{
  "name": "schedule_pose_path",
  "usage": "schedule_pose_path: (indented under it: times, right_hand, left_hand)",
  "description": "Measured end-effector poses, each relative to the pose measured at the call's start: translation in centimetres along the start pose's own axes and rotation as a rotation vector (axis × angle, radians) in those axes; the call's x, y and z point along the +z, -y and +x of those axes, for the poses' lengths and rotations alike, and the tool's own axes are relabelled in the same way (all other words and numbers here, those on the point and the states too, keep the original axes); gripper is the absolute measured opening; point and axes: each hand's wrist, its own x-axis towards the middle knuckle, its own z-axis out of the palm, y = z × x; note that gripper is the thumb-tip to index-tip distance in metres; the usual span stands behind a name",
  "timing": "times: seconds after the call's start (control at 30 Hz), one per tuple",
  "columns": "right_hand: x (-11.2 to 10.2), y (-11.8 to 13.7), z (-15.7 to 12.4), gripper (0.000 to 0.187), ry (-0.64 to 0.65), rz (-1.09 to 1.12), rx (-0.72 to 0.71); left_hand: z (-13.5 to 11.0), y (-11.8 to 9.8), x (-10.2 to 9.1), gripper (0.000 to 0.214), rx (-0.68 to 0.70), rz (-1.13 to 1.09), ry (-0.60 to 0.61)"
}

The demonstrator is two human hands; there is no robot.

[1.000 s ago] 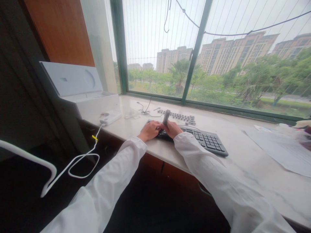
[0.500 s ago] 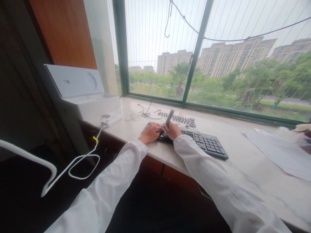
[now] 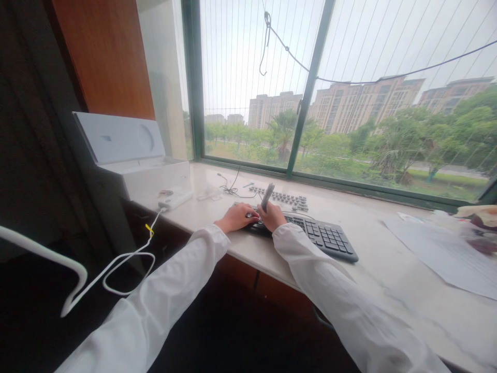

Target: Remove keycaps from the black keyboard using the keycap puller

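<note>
A black keyboard [image 3: 333, 239] lies slanted on the pale stone counter, its number pad to the right. My left hand [image 3: 237, 217] rests over its left end, fingers curled down onto it, thumb and fingertips close to my right hand. Whether a small part sits between those fingertips is hidden. My right hand [image 3: 273, 216] is closed around a slim dark grey tool [image 3: 267, 195] that sticks up above the fist. The tool's lower end is hidden by the hand over the keys. Beyond the keyboard, several small loose keycaps [image 3: 288, 199] lie in rows.
A thin dark cable [image 3: 232, 190] loops behind my left hand. At left stand an open white box [image 3: 149, 173] and a white power strip [image 3: 175, 201] with a white cord hanging off the edge. Paper sheets [image 3: 438, 248] lie at right. The window [image 3: 289, 173] borders the counter.
The view has tilted up slightly, so everything sits a little lower in it. Both hands stay at the keyboard's left part; the grey tool is still in my right hand.
</note>
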Motion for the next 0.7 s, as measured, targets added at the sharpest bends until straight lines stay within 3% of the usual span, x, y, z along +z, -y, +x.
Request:
schedule_pose_path:
  times: [0.17,0.33,0.5,0.7]
  right_hand:
    - [0.5,-0.3,-0.1,0.025,-0.044,-0.017,-0.034]
    - [0.7,-0.5,-0.1,0.027,-0.049,-0.026,-0.052]
    - [0.7,-0.3,-0.5,0.028,-0.053,-0.062,-0.041]
    - [0.5,0.3,-1.4,0.030,-0.050,-0.097,-0.153]
  left_hand:
    - [1.7,1.3,-0.7,0.023,0.100,0.029,0.100]
    - [2.0,1.6,-0.4,0.017,0.256,0.064,0.056]
    - [1.2,1.4,0.2,0.019,0.313,0.102,-0.034]
    - [1.1,1.6,0.4,0.015,0.325,0.072,-0.044]
